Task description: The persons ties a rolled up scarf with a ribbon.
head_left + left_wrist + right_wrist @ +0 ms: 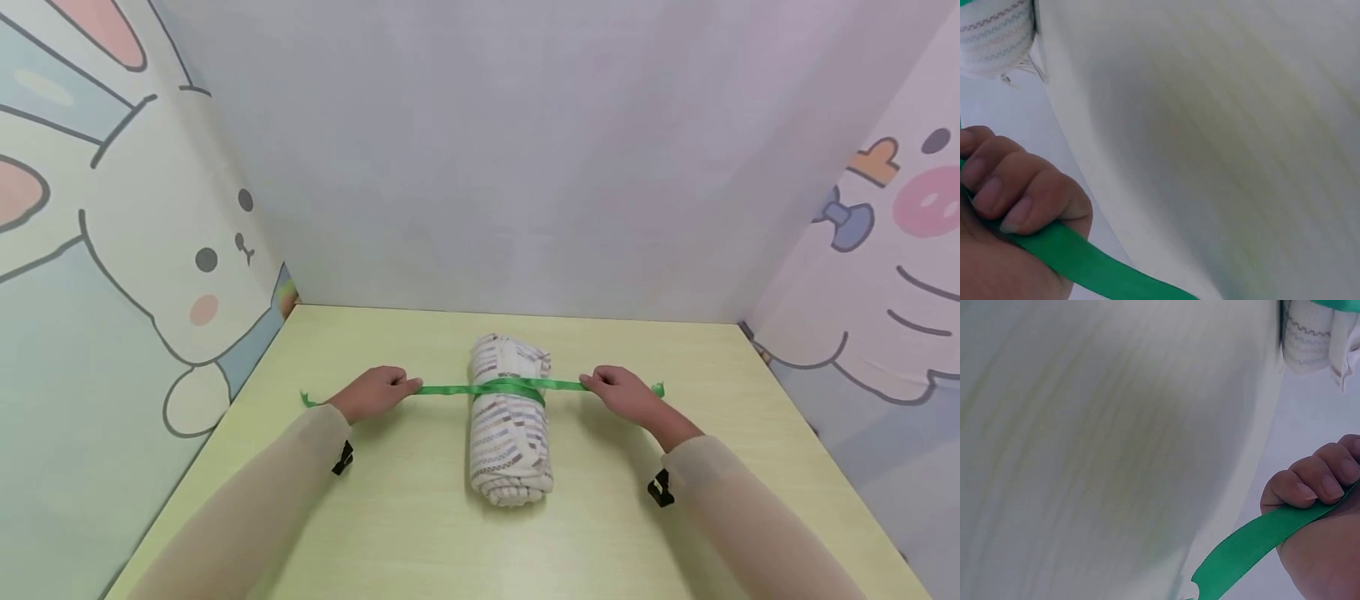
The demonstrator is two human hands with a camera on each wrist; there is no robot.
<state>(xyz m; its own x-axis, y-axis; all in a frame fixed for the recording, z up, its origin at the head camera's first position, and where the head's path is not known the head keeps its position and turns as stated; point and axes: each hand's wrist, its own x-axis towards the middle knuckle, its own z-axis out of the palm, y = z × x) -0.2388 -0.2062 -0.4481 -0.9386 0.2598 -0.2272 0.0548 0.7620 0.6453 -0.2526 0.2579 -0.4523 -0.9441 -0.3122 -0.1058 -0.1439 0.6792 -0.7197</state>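
A rolled striped cloth [510, 446] lies lengthwise on the table, with a green ribbon [512, 386] wrapped around its middle. To its left, my left hand [375, 392] grips one end of the ribbon, fingers curled over it. On the opposite side my right hand [621, 393] grips the other end. Both ribbon lengths run straight and taut from the roll to the hands. In the left wrist view a loose ribbon tail [1104, 269] trails out below the curled fingers. The right wrist view shows a similar tail [1241, 550] leaving the right fist.
The pale yellow table [420, 542] ends at a plain light curtain [480, 167] behind. A rabbit print [172, 225] covers the left side panel, and a pig print [862, 275] the right one. Dark clips [661, 488] show at both sleeve cuffs.
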